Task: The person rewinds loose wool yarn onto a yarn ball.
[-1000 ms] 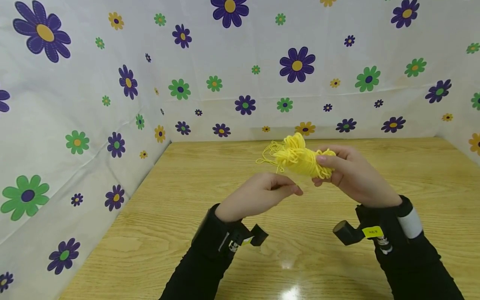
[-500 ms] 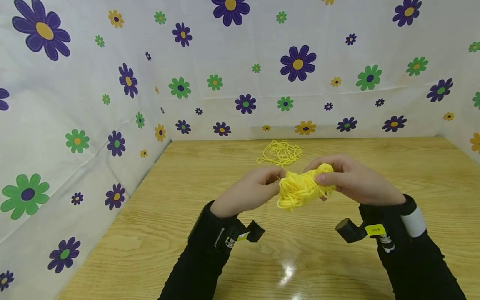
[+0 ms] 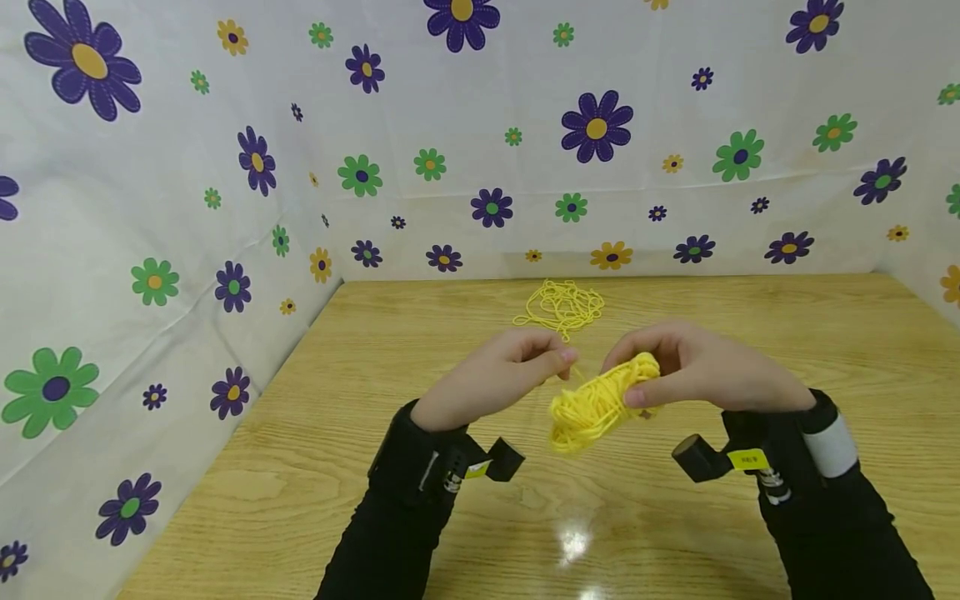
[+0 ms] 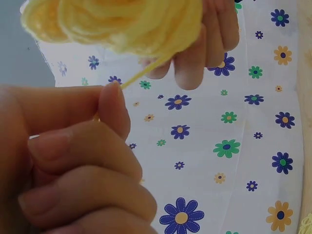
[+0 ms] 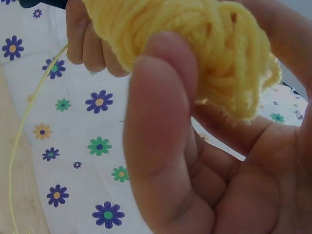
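Step in hand, best guess: working a strand at the yarn bundle, winding on or pulling off; one frame won't settle direction. Yellow yarn bundle (image 3: 588,408) sits just right of centre in the head view, lifted over the table (image 3: 285,500), tilted with its lower end toward lower left.

Right hand (image 3: 697,367) has it clamped: thumb pressed along the near side, other fingers round the far side, palm mostly off it per the right wrist view. Left hand (image 3: 495,379): thumb and fingertip together, pinching a thin strand (image 4: 141,76) that runs up to the bundle's underside in the left wrist view; remaining fingers curled in below. Left fingers apart from the bundle itself. In the right wrist view the strand also trails from the left hand down the left edge.

Loose yarn pile (image 3: 564,307) lies at the table's back, upper middle of the head view, beyond the hands.

Next move probably calls for a light, even pinch on the strand while the right grip holds the bundle steady; pile could snag.

Pose: left forearm rises from bottom centre slanting right, right forearm from lower right slanting left, hands facing each other, wrists bent slightly inward.
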Demonstrator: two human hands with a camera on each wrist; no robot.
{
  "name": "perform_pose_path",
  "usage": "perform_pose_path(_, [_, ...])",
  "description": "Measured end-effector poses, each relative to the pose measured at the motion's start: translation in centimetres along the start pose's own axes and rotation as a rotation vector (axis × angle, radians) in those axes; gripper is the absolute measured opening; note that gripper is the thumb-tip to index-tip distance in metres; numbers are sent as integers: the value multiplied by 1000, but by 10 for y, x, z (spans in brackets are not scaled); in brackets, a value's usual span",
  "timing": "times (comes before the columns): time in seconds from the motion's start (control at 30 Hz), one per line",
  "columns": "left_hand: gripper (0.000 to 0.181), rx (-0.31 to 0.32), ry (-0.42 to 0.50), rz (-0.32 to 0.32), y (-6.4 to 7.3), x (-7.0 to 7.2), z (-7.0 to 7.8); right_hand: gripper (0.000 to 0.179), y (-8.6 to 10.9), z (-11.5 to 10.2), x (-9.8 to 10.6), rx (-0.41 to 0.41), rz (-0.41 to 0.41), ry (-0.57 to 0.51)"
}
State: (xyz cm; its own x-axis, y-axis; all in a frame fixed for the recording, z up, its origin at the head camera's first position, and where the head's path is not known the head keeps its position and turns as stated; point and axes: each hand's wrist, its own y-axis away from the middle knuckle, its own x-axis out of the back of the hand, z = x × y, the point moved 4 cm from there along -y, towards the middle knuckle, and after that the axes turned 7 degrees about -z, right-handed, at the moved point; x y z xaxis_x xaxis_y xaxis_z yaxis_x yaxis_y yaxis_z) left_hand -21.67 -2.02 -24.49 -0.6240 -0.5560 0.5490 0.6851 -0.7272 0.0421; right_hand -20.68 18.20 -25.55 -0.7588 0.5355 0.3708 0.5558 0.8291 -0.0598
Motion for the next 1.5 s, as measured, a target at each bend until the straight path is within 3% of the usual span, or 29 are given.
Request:
perform_pose_path(0.33, [24,9,42,4,3,2,1,31,-3,-3,-5,-131,51,115])
perform_pose_path(0.63, [30,-12,37,7,8,3,4,39,-7,1,-2,-255,173,241])
perform_pose_path(0.9, [28,-6,10,35,12,2,8,32,-10,3,0,-288,323,237])
perform_pose_path(1.1, [29,-37,19,38,12,1,9,34,-11,4,2,-294,433,213])
perform_pose_path(1.5, [30,-86,20,17,11,-5,14,44,-16,8,5,-196,661,96])
